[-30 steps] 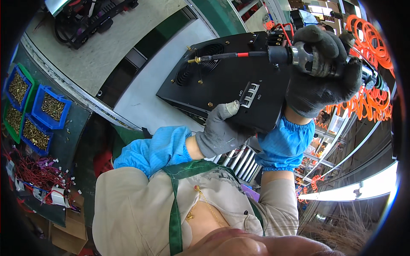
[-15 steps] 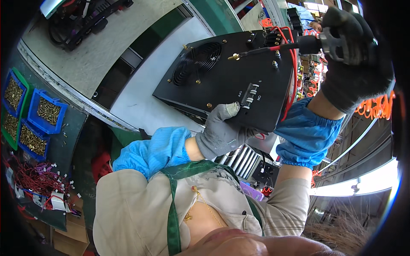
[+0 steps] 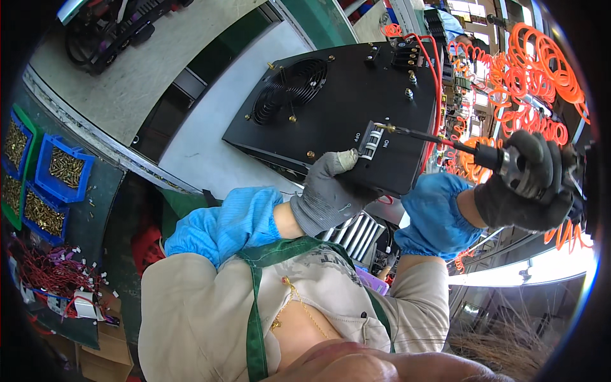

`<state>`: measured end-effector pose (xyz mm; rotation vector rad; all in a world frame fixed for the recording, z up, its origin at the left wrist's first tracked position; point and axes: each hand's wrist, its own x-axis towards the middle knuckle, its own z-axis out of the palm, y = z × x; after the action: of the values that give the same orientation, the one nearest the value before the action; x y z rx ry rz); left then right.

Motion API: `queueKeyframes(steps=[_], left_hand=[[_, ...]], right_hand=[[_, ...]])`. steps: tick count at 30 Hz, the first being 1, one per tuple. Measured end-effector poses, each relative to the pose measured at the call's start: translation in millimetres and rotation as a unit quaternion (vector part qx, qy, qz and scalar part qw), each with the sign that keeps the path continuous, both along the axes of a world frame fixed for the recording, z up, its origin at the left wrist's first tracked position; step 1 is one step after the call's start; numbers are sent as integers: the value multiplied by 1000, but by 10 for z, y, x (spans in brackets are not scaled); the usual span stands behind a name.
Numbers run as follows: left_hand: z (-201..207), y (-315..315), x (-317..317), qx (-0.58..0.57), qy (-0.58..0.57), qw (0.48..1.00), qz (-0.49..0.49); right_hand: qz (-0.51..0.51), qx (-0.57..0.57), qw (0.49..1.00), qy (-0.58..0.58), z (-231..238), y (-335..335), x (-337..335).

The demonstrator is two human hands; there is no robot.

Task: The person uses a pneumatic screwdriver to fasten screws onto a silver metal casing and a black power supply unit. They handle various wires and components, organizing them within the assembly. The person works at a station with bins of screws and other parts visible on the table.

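A black metal box (image 3: 347, 89) with a round fan grille (image 3: 299, 86) stands tilted before me. In its front face sits a breaker switch (image 3: 372, 144) with pale levers. My left hand (image 3: 328, 194), in a grey glove, grips the box's near edge. Its thumb lies on the face beside the switch; the other fingers are partly hidden behind the edge. My right hand (image 3: 531, 188), gloved in dark grey, is closed around a power screwdriver (image 3: 490, 156). The long bit reaches the upper end of the switch, with a small brass-coloured screw (image 3: 388, 128) at its tip.
Blue bins (image 3: 63, 169) of brass-coloured screws stand on the left bench. Below them lies a heap of red wires (image 3: 54, 270). Red cables (image 3: 438, 83) run down the box's right side. Orange coiled hoses (image 3: 541, 63) hang at the right. A white surface (image 3: 216, 137) lies under the box.
My right hand has moved down, bringing the screwdriver's tip from the open face near the fan to the upper end of the switch. My left hand keeps its hold.
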<state>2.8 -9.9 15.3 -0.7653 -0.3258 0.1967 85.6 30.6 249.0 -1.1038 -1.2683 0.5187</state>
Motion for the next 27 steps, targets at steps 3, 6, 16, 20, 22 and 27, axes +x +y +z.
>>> queueKeyframes(steps=[3, 6, 16, 20, 22, 27], left_hand=[[-8, -9, 4, -28, 11, 999, -25], [12, -4, -21, -26, 10, 999, -25], [-9, 28, 24, 7, 20, 1000, 5], [18, -88, -68, 34, -19, 998, -42], [26, -60, -27, 20, -9, 999, -27], [2, 30, 16, -53, -16, 998, 2]], right_hand=[[-95, 46, 994, -6, 53, 62, -99], [-290, 63, 939, -173, 161, 126, 0], [190, -234, 946, -116, -48, 1116, 239], [172, -240, 931, -213, -315, 1120, 5], [182, -259, 912, -259, -408, 1251, -18], [233, -287, 868, -333, -614, 1489, -169]])
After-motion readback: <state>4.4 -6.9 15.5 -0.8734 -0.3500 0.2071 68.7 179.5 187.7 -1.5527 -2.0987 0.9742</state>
